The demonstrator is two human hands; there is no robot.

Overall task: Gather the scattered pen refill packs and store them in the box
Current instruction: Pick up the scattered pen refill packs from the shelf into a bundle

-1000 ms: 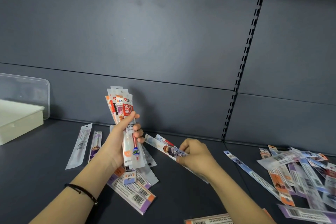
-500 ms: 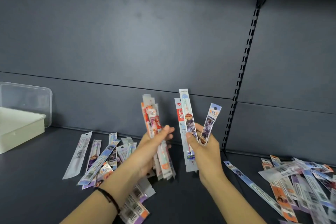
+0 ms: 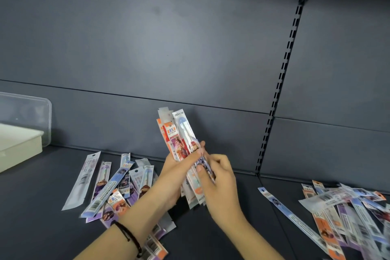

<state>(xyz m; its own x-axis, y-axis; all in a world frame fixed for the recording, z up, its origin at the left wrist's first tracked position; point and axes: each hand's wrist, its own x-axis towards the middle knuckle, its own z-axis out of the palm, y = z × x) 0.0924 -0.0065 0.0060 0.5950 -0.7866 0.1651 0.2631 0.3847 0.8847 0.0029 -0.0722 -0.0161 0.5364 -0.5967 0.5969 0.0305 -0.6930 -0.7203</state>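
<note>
The left hand (image 3: 174, 177) held an upright bundle of long, narrow plastic pen refill packs (image 3: 179, 131), printed in white, orange, red and pale blue. Its fingers (image 3: 195, 155) were wrapped across the front at about mid-height, and the tops fanned slightly above the grip. The right hand (image 3: 220, 186) met the bundle from the right, thumb pressed on the lower front of the packs and fingers (image 3: 217, 159) curled in against their edge, so both hands gripped the same bundle, raised above the dark grey shelf (image 3: 42, 228). A thin black cord bracelet (image 3: 128, 236) circled the left wrist. Under and to the left of the left forearm, a loose heap of refill packs (image 3: 120, 186) with purple, blue and orange printing lay overlapping on the shelf, and a single clear pack (image 3: 81, 179) lay just beside it at the left. Further right, a second, blurred heap of packs (image 3: 348, 209) lay spread out, with one long blue-and-white pack (image 3: 282, 209) lying slantwise between it and the hands. The shallow cream-white plastic box (image 3: 23, 145) stood at the far left of the shelf, well apart from the hands, with a clear plastic lid (image 3: 29, 112) upright behind it against the dark back panel (image 3: 168, 38). A black slotted upright (image 3: 280, 82) ran up the panel at the right.
</note>
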